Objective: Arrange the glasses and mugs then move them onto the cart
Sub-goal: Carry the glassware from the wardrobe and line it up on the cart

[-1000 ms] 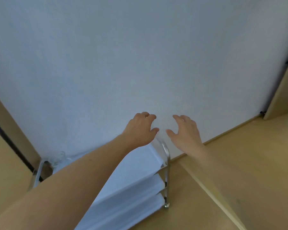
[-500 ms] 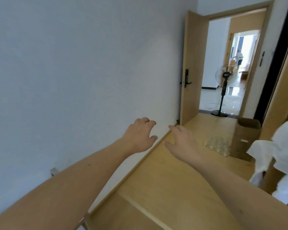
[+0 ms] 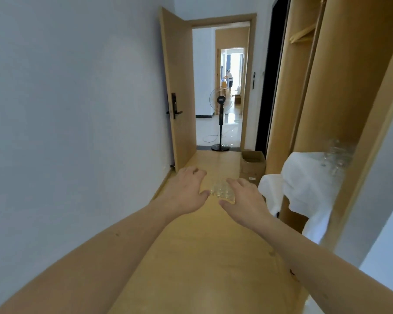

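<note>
A cluster of several clear glasses (image 3: 220, 189) stands on the wooden floor farther down the room, seen between my two hands. My left hand (image 3: 186, 192) and my right hand (image 3: 244, 200) are stretched out in front of me, fingers spread, holding nothing. More clear glasses (image 3: 337, 156) sit on a white cloth (image 3: 304, 189) inside the open wardrobe at the right. The cart is out of view.
A white wall runs along the left. An open wooden door (image 3: 179, 91) leads to a hallway with a standing fan (image 3: 220, 118). A cardboard box (image 3: 252, 164) sits on the floor by the wardrobe (image 3: 326, 87). A person stands far off in the hallway.
The view has swung right, from the wall and cart to the room's length. The cart has left the frame; the floor glasses, door and wardrobe now show. Both hands stay spread.
</note>
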{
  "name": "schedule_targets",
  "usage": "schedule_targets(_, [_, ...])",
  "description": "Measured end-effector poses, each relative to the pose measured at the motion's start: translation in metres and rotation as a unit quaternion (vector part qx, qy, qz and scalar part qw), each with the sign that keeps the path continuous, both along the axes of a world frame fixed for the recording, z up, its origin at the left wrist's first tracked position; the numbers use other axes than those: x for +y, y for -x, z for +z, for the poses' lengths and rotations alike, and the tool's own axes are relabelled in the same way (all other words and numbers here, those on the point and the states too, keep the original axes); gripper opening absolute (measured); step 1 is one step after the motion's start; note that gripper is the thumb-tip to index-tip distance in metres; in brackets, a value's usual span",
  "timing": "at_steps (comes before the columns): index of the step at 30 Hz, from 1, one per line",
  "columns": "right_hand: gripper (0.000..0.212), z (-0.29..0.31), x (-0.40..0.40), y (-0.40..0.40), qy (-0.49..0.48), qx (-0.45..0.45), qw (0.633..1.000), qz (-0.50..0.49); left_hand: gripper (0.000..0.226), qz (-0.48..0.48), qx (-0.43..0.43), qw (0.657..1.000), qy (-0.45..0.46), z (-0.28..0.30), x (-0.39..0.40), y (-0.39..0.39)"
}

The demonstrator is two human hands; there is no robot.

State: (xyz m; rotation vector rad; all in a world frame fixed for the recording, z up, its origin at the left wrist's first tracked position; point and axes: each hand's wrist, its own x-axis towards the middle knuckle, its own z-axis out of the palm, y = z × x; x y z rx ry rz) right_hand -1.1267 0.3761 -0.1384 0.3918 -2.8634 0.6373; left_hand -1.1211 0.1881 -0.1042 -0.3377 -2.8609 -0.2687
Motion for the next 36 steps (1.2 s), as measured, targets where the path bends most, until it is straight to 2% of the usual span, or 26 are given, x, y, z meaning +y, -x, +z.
schedule_targets(11, [0.061, 0.007, -0.040, 0.127, 0.009, -0.012, 0.991, -0.132, 0.060, -0.125, -0.019, 0.992, 0.000, -0.010, -0.035, 0.174])
schedule_targets(18, [0.070, -0.019, -0.045, 0.182, -0.002, -0.064, 0.979, -0.196, 0.057, -0.174, -0.046, 0.984, -0.008, -0.030, -0.034, 0.253])
schedule_targets(26, [0.068, -0.031, -0.007, 0.266, -0.001, -0.065, 0.970, -0.235, 0.055, -0.226, -0.061, 0.972, -0.002, -0.040, 0.017, 0.344])
schedule_targets(33, [0.068, -0.037, 0.073, 0.354, 0.023, -0.068, 0.955, -0.289, 0.055, -0.253, -0.079, 0.964, 0.012, -0.040, 0.102, 0.445])
schedule_targets(36, [0.070, -0.030, 0.110, 0.388, 0.020, -0.066, 0.947, -0.313, 0.051, -0.273, -0.060, 0.960, 0.020, -0.030, 0.144, 0.485])
